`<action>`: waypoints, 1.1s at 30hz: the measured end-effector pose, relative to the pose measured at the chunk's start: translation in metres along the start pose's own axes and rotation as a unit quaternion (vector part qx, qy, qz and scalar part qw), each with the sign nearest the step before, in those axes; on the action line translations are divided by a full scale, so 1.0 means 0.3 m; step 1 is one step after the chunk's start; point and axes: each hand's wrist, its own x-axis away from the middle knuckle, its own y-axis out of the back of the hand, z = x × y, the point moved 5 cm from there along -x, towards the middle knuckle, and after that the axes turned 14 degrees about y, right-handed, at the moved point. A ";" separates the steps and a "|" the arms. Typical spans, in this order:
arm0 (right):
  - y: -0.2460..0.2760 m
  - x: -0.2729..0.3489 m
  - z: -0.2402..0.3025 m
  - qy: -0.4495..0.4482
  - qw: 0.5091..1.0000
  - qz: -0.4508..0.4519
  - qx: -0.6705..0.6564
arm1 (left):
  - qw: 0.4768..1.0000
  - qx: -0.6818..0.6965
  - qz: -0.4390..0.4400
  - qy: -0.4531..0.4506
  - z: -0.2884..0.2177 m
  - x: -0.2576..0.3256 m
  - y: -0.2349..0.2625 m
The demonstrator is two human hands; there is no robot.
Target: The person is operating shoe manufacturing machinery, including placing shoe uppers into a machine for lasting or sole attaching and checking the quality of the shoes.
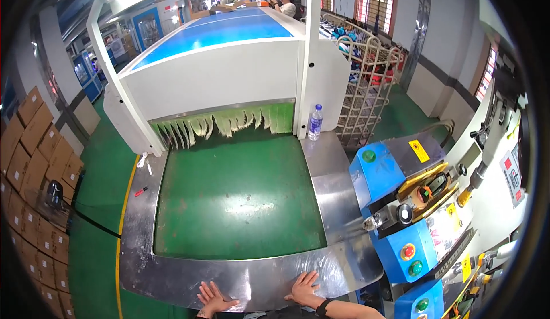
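Note:
Both of my hands rest on the near edge of a steel table frame point(183, 273). My left hand point(215, 299) lies with its fingers spread and holds nothing. To its right, my right hand point(305, 291) is also open on the metal, with a dark band at the wrist. Beyond them a green conveyor belt point(238, 204) runs under a ragged green strip curtain point(281, 118) into a white tunnel machine point(217, 87). What lies behind the curtain is hidden.
At right stands a blue machine point(378, 173) with a red button point(408, 252) and green buttons. A water bottle point(315, 123) stands by the tunnel; a red marker point(141, 192) lies on the left rim. Farther out are stacked cartons point(34, 204), a wire cart point(369, 84) and a person point(285, 5).

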 end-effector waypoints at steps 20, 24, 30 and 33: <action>-0.102 -0.027 -0.086 0.017 0.997 -0.075 -0.018 | 0.887 0.128 -0.371 -0.242 -0.191 -0.241 0.498; 0.063 -0.145 0.058 0.024 0.993 0.114 0.001 | 0.855 0.098 -0.442 -0.254 -0.292 -0.431 0.815; 0.429 -0.582 0.324 0.168 0.970 -0.162 -0.067 | 0.861 0.062 -0.443 -0.241 -0.355 -0.765 1.055; 0.683 -0.930 0.578 0.258 0.935 -0.232 -0.073 | 0.867 0.051 -0.442 -0.222 -0.350 -0.841 1.054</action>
